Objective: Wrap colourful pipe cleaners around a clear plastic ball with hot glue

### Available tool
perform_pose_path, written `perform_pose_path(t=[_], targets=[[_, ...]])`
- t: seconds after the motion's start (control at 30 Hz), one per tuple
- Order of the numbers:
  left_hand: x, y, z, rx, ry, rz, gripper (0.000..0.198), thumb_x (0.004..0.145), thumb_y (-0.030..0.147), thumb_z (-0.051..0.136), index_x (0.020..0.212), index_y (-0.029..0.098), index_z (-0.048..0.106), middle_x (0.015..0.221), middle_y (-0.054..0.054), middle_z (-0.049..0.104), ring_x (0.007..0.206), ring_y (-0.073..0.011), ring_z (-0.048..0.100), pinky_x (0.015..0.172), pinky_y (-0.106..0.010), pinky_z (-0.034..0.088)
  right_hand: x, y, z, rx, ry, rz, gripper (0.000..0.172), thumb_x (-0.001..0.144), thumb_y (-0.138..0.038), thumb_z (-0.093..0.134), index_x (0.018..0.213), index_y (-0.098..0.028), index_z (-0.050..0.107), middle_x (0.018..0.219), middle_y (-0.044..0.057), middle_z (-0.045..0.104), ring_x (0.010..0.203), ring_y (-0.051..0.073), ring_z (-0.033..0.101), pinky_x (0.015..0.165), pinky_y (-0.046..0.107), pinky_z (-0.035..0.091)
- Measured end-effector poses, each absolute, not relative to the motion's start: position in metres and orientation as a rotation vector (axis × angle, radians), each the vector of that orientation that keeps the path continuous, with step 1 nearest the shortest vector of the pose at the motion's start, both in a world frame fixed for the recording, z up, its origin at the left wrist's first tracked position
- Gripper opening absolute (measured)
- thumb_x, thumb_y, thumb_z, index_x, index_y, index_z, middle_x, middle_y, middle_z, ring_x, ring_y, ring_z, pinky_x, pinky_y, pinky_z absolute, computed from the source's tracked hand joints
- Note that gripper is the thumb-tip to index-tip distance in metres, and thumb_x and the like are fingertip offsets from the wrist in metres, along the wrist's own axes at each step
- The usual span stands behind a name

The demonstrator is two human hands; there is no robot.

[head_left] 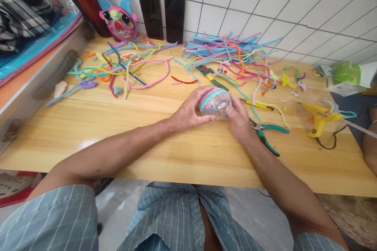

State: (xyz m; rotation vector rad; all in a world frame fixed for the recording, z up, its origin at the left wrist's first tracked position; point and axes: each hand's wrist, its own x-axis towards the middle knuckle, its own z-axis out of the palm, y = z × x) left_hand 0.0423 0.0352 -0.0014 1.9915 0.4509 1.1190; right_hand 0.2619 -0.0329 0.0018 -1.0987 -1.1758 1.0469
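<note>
Between my two hands is a clear plastic piece (219,103), rounded like a cup or bottle bottom, with pink and turquoise pipe cleaner bands along its upper left edge. My left hand (194,108) curves around its left side, thumb along the bottom. On the other side my right hand (238,117) grips it with the thumb on its front. Just behind lie dark-jawed pliers (217,82) with green and yellow handles. Beside my right wrist rest teal-handled pliers (272,128) with their handles spread. A yellow utility knife (259,104) lies near my right fingers.
A yellow glue gun (318,117) with its cord sits at the right, near another person's arm (370,141). Pipe cleaners (220,49) lie heaped at the back. Two black phones (174,15) and a blue-eared decorated figure (121,25) stand against the tiled wall.
</note>
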Motion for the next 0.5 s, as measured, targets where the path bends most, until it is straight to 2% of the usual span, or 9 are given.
perform_pose_path(t=[0.17,0.23,0.37,0.5], targets=[[0.04,0.0346,-0.0009,2.03,0.445,1.101,0.098,0.092,0.064,0.087,0.171,0.028,0.043,0.172,-0.018,0.054,0.164,-0.0402,0.05,0.139,-0.059,0.041,0.259,-0.0333,0.006,-1.076,-1.093,1.122,0.062,0.085,-0.069,0.088,0.134,-0.033,0.077,0.148,0.005,0.079,0.148,0.035,0.068,0.128,0.057,0.052],[0.0375,0.0338,-0.0001,1.993,0.442,1.084,0.09,0.098,0.064,0.08,0.172,0.028,0.043,0.174,-0.017,0.053,0.165,-0.0391,0.05,0.14,-0.058,0.04,0.2588,-0.034,0.0076,-1.085,-1.087,1.127,0.062,0.084,-0.07,0.088,0.133,-0.033,0.077,0.148,0.005,0.079,0.147,0.035,0.068,0.128,0.057,0.053],[0.0335,0.0328,0.0026,1.879,0.464,1.068,0.064,0.113,0.06,0.056,0.169,0.029,0.052,0.173,-0.014,0.057,0.163,-0.0343,0.053,0.14,-0.055,0.04,0.2606,-0.0359,0.0047,-1.114,-1.129,1.101,0.072,0.081,-0.071,0.089,0.14,-0.033,0.074,0.153,0.005,0.077,0.151,0.036,0.065,0.131,0.057,0.049],[0.0337,0.0344,0.0023,1.898,0.481,1.061,0.063,0.112,0.061,0.058,0.166,0.028,0.058,0.171,-0.012,0.061,0.162,-0.0327,0.055,0.14,-0.052,0.041,0.2621,-0.0382,-0.001,-1.101,-1.202,1.115,0.077,0.083,-0.069,0.089,0.148,-0.034,0.069,0.157,0.005,0.074,0.152,0.035,0.064,0.129,0.056,0.051]])
